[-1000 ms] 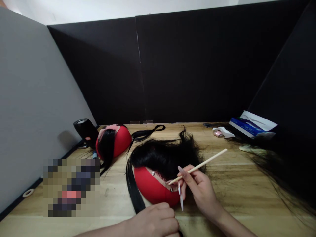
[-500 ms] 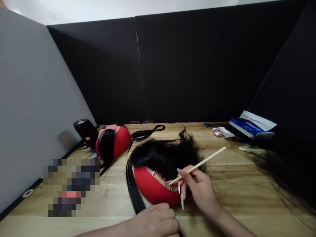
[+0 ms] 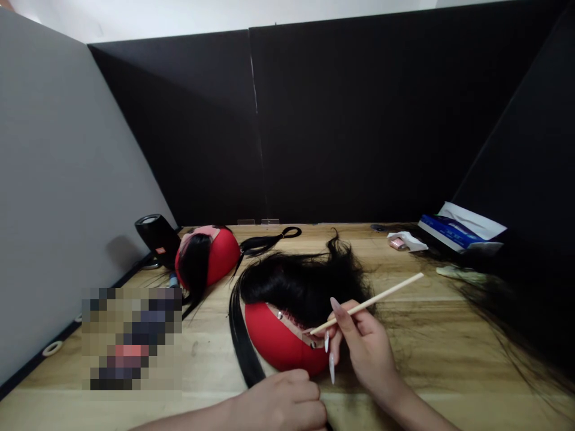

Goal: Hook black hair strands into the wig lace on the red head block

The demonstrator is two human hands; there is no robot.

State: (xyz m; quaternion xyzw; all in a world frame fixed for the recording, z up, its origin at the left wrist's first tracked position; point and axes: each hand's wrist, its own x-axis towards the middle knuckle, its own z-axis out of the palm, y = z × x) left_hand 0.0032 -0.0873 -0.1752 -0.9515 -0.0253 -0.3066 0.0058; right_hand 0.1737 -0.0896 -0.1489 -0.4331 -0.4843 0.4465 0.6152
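A red dome-shaped wig block [image 3: 278,338] sits in front of me, with a mass of black hair [image 3: 296,287] on a lace base along its top. Metal pin heads show at the lace edge [image 3: 291,329]. My right hand [image 3: 366,341] pinches a thin pale wooden stick [image 3: 390,289], its lower end at the lace. My left hand [image 3: 285,401] is a fist at the front of the block. A straight lock of black hair [image 3: 245,347] runs down the block's left side into this fist; a dark end shows beyond the fingers, whose tips are hidden.
Behind on the left are another red wig block [image 3: 224,257] with black hair, a tied hair bundle [image 3: 265,240] and a black cylindrical speaker [image 3: 159,242]. A tape ring [image 3: 53,348] lies at left. At right are a blue tissue box [image 3: 458,233] and loose hair [image 3: 507,311].
The stick in my right hand has shifted slightly right, and its upper end sits a little lower. My right thumb has risen slightly. The left fist stays almost in place.
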